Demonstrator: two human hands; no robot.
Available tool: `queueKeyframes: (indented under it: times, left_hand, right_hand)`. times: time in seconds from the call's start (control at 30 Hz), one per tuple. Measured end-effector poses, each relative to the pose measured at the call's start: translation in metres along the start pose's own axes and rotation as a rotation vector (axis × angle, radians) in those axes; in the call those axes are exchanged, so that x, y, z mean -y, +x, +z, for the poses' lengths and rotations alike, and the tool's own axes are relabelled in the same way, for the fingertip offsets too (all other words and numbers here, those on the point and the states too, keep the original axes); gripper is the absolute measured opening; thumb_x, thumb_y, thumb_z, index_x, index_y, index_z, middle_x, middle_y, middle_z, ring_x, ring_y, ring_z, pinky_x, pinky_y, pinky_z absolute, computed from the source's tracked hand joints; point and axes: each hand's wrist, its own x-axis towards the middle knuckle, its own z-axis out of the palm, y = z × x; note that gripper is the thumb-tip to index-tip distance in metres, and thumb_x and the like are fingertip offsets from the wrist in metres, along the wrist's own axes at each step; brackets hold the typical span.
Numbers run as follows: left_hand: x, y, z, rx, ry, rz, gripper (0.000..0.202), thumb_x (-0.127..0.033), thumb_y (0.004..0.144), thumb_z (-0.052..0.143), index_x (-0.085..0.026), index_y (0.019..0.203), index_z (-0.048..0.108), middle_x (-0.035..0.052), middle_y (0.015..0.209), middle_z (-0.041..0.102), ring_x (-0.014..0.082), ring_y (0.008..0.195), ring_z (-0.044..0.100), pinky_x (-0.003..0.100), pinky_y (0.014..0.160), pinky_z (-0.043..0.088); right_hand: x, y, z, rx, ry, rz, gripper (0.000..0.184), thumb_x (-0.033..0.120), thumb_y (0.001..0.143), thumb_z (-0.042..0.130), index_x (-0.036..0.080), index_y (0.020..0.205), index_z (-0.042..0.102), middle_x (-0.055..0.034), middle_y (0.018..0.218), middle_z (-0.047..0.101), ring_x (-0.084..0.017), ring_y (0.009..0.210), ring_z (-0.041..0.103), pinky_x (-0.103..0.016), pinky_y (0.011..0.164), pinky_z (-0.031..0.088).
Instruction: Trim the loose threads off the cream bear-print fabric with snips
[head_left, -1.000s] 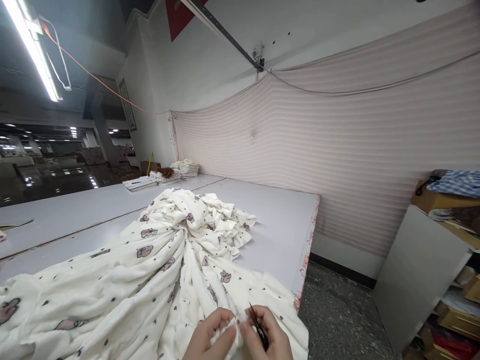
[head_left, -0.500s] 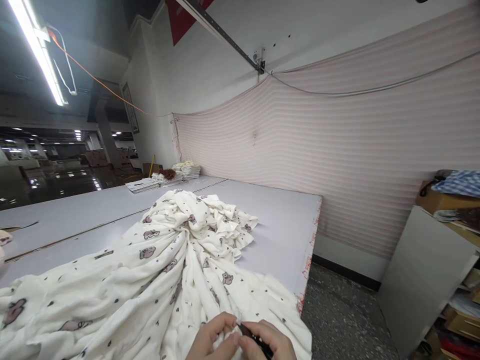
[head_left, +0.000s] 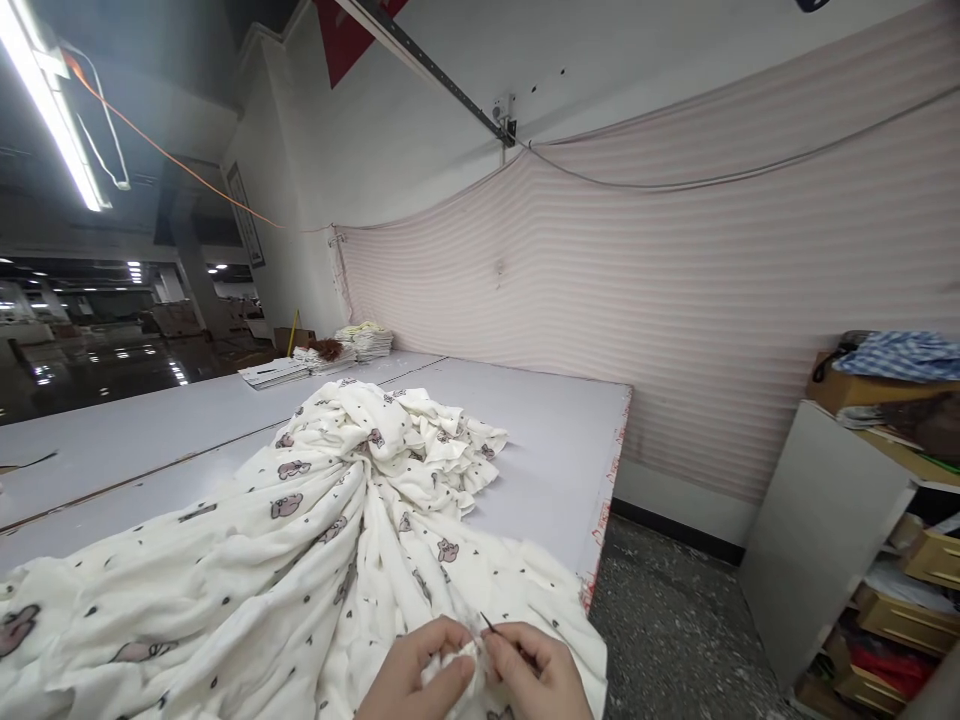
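Observation:
A large white cloth [head_left: 300, 540] printed with small pink-grey animals lies bunched across the grey table [head_left: 547, 450]. At the bottom edge, my left hand [head_left: 409, 675] pinches a fold of this cloth, fingers closed on it. My right hand [head_left: 536, 680] sits right beside it, closed on a small dark pointed tool [head_left: 491, 627] whose tip rests at the pinched fold. Both hands are cut off by the frame's lower edge.
Stacks of folded fabric and papers [head_left: 330, 355] lie at the table's far end. A striped pink cloth [head_left: 675, 300] hangs along the wall. Past the table's right edge is speckled floor [head_left: 675, 630], then a shelf unit [head_left: 870, 530] with boxes and cloth.
The dark tool's tip has shifted from upright, to lying low, to angled at the pinched fold. My hands stay together on the cloth. The view has drifted slightly.

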Motion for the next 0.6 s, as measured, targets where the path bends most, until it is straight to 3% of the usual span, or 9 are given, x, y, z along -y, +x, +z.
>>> queueKeyframes:
  times: [0.1,0.2,0.3,0.37,0.47,0.53,0.6]
  left_hand:
    - [-0.004,-0.009,-0.046,-0.076,0.104,-0.019,0.026,-0.047,0.077,0.054,-0.023,0.077,0.064,0.0,0.084,0.069,0.025,0.089,0.062,0.028,0.08,0.045]
    - [0.002,-0.023,-0.12,-0.197,0.306,-0.075,0.039,-0.061,0.079,0.048,-0.025,0.081,0.064,-0.0017,0.083,0.071,0.0253,0.086,0.064,0.028,0.075,0.047]
    - [0.022,-0.036,-0.175,-0.302,0.712,-0.34,0.045,-0.064,0.081,0.042,-0.025,0.08,0.063,-0.0044,0.06,0.067,0.0244,0.067,0.065,0.026,0.058,0.044]
    - [0.04,-0.039,-0.183,-0.304,1.054,-0.269,0.039,-0.053,0.088,0.039,-0.022,0.083,0.062,-0.0019,0.063,0.069,0.0246,0.064,0.066,0.026,0.054,0.043]
    - [0.062,-0.038,-0.164,-0.264,1.427,-0.025,0.035,-0.025,0.095,0.031,-0.014,0.098,0.064,0.0122,0.089,0.072,0.0293,0.069,0.069,0.036,0.063,0.047]
    - [0.066,-0.036,-0.145,-0.213,1.51,0.075,0.045,-0.003,0.088,0.028,-0.013,0.118,0.06,0.018,0.113,0.067,0.0333,0.088,0.068,0.046,0.079,0.045]
    - [0.059,-0.037,-0.127,-0.04,1.479,0.254,0.07,0.012,0.076,0.027,-0.022,0.133,0.05,0.0113,0.136,0.055,0.0306,0.118,0.056,0.047,0.097,0.037]
  right_hand:
    - [-0.008,-0.007,-0.02,-0.08,0.089,0.043,0.042,0.059,0.065,0.069,0.017,0.07,0.072,-0.0032,0.063,0.068,-0.02,0.063,0.063,-0.025,0.061,0.049]
    - [-0.024,-0.019,-0.059,-0.178,-0.001,0.134,0.04,0.058,0.064,0.07,0.019,0.075,0.068,-0.0063,0.078,0.07,-0.026,0.081,0.065,-0.027,0.074,0.051]
    - [-0.037,-0.028,-0.092,-0.149,-0.207,0.341,0.052,0.058,0.066,0.066,0.017,0.098,0.068,-0.0135,0.099,0.067,-0.032,0.099,0.062,-0.031,0.078,0.052]
    - [-0.039,-0.032,-0.098,-0.178,-0.377,0.359,0.065,0.059,0.071,0.058,0.014,0.118,0.059,-0.0167,0.106,0.063,-0.035,0.104,0.059,-0.037,0.079,0.052]
    - [-0.032,-0.036,-0.087,-0.182,-0.516,0.277,0.06,0.058,0.078,0.044,0.015,0.118,0.056,-0.0173,0.113,0.059,-0.035,0.106,0.056,-0.041,0.083,0.049]
    - [-0.025,-0.037,-0.076,-0.145,-0.521,0.232,0.052,0.056,0.083,0.039,0.018,0.114,0.057,-0.0148,0.118,0.059,-0.032,0.109,0.055,-0.038,0.087,0.047]
    - [-0.021,-0.032,-0.066,-0.102,-0.513,0.196,0.048,0.051,0.086,0.036,0.019,0.116,0.057,-0.0123,0.119,0.061,-0.029,0.11,0.057,-0.035,0.088,0.047]
